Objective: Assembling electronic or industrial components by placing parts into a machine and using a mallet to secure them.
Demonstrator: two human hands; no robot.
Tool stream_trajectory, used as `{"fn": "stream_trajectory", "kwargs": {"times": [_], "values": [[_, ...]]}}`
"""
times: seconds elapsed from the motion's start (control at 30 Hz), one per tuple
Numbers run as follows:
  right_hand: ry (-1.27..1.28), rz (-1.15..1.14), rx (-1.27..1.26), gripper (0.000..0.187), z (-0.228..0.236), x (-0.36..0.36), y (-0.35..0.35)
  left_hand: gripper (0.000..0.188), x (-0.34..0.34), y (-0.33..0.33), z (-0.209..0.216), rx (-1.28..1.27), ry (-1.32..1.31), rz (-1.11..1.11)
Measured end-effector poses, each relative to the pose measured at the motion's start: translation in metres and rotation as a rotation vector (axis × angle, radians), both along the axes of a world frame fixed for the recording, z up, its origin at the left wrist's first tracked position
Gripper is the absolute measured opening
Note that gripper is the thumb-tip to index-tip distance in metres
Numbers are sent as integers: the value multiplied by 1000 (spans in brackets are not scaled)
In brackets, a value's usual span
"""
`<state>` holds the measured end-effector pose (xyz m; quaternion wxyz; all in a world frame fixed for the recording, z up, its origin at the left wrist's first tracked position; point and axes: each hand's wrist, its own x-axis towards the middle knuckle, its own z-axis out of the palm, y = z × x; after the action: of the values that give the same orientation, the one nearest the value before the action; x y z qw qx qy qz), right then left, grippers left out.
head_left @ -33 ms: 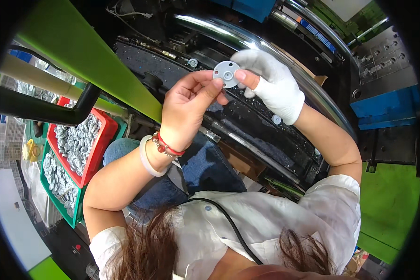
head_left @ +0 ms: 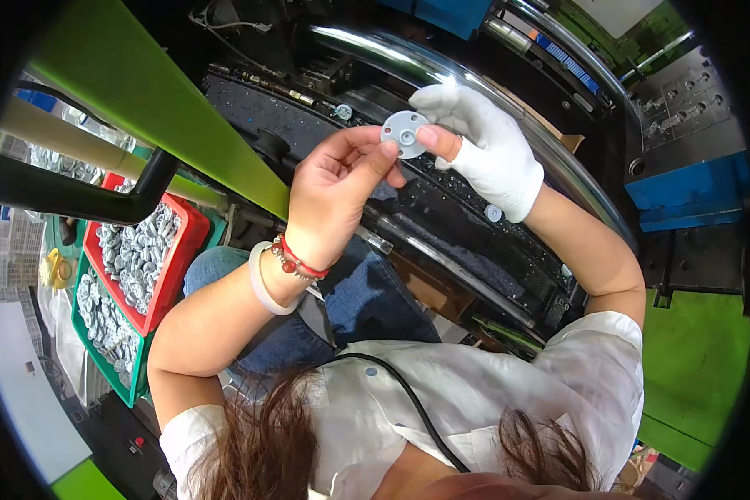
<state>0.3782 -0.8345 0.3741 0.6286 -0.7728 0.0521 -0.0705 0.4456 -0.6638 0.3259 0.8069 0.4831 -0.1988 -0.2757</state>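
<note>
Green plastic is the first thing at your far left: a green crate (head_left: pixel 100 350) filled with small grey round parts, and just beside it, partly over it, a red crate (head_left: pixel 179 250) with more of the same grey parts. A black tube frame (head_left: pixel 75 196) crosses above both crates, and a wide green beam (head_left: pixel 167 100) runs diagonally over them toward the middle.

Moving to the centre, your left hand (head_left: pixel 333 200) is bare and raised in front of you. On its wrist there is a pale bangle (head_left: pixel 267 279) and a red bead bracelet (head_left: pixel 300 260). The fingers of this hand are bent together, and the thumb and fingertips pinch the left edge of a small grey disc (head_left: pixel 405 132). The disc is round, with a few small holes, and it is held in the air above the black belt (head_left: pixel 442 217) of the machine, between your two hands.

To the right, your right hand (head_left: pixel 487 150) wears a white glove with the fingertips open. Its bare fingertip presses on the right edge of the disc, so both hands grasp the same part. Two more grey discs lie on the belt. A shiny metal rail (head_left: pixel 558 158) curves behind your gloved hand, and a blue block (head_left: pixel 692 187) stands at the far right.
</note>
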Motion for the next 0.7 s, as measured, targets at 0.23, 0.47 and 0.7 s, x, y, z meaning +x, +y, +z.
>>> {"fn": "stream_trajectory", "kwargs": {"times": [0.23,0.47,0.7], "values": [[101,149,-333,30,4,11,-2,18,-8,0,-1,235,-244,26],[181,6,-152,32,13,10,4,19,-6,1,2,167,-116,-1],[178,137,-228,35,10,9,6,20,-6,2,-1,175,-144,22]]}}
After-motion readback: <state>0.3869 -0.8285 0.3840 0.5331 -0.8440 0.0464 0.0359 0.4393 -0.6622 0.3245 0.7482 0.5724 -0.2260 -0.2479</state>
